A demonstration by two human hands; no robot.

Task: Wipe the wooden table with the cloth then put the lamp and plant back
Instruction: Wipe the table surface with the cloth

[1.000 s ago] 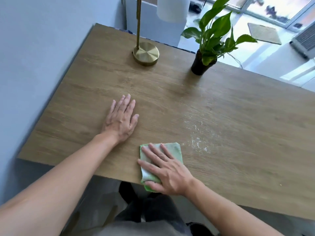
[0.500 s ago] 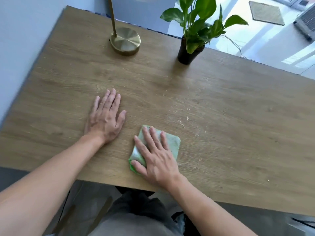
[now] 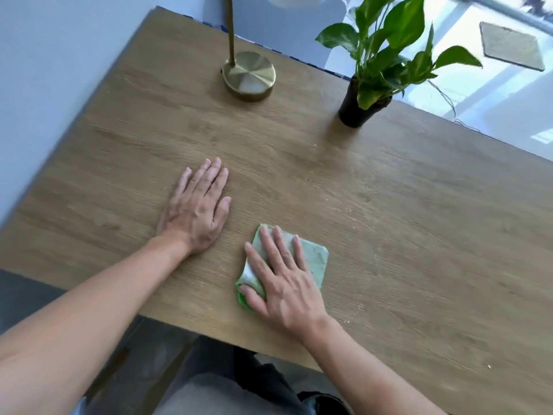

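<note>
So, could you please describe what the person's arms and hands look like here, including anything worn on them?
Both arms are bare up to the frame edge: no sleeves show. The left hand and the right hand carry no gloves, rings, watch or bracelet that can be seen. Nails look short and unpainted. No markings or tattoos show on either forearm.

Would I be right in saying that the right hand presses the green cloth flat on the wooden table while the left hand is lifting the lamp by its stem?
Not quite. In the head view the left hand lies flat on the wooden table, apart from the lamp. The right hand does press the green cloth flat on the table.
</note>
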